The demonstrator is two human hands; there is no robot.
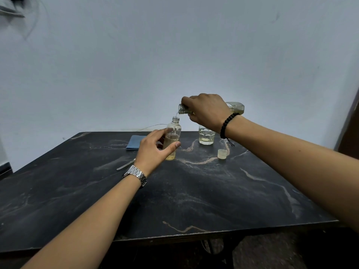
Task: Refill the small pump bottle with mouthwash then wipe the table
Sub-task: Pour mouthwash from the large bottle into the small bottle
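1 dark marble table [213,191] | pale wall [174,55] | possibly cloth [135,142]

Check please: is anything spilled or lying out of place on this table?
No spill shows on the table. The cap and a thin strip, maybe the pump tube, lie loose beside the small bottle.
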